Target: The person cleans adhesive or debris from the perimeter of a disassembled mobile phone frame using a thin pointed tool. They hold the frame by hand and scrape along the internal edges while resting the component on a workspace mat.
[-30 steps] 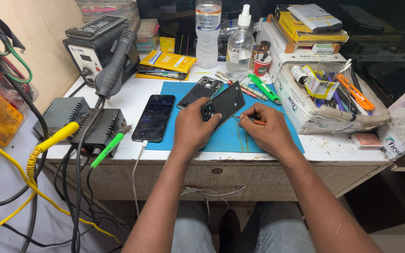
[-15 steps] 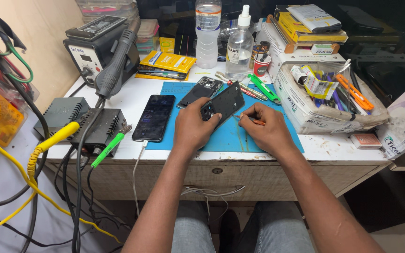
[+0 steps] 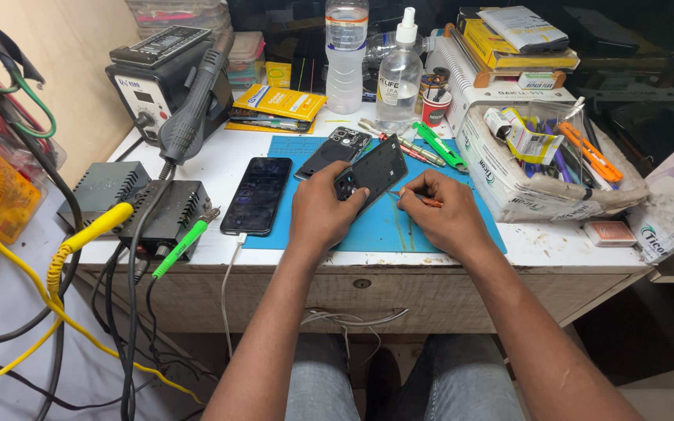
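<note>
Several cables (image 3: 17,343), yellow, green and black, hanging off far left edge of white workbench (image 3: 555,253). Grey power box (image 3: 103,191) and black box (image 3: 172,214) at left end, yellow plug (image 3: 103,224) and green plug (image 3: 185,238) lying against them. Behind, hot-air station (image 3: 157,82) with grey handpiece (image 3: 193,109) resting in its holder, tilted. Yellow packet (image 3: 278,101) flat just right of station. Dark phone (image 3: 257,195) face up, half on blue mat (image 3: 446,222), white lead (image 3: 232,269) trailing from bottom edge over desk front. Second phone body (image 3: 335,150) lying back-up on mat, just behind hands. Left hand (image 3: 323,212) closed around lower edge of black phone back panel (image 3: 374,170), panel held tilted above mat, camera cut-out near thumb. Right hand (image 3: 445,217) pinched shut on thin tool (image 3: 413,198), orange at the handle; tip pointing at panel's right edge, contact probably made but too small to confirm. Behind hands, water bottle (image 3: 346,54) and clear spray bottle (image 3: 398,74) upright, red cup (image 3: 435,107) beside. Green-handled tools (image 3: 440,145) loose on mat's far corner. White box (image 3: 532,168) at right crammed with tools and packets; small red-brown pack (image 3: 608,232) near right edge.
</note>
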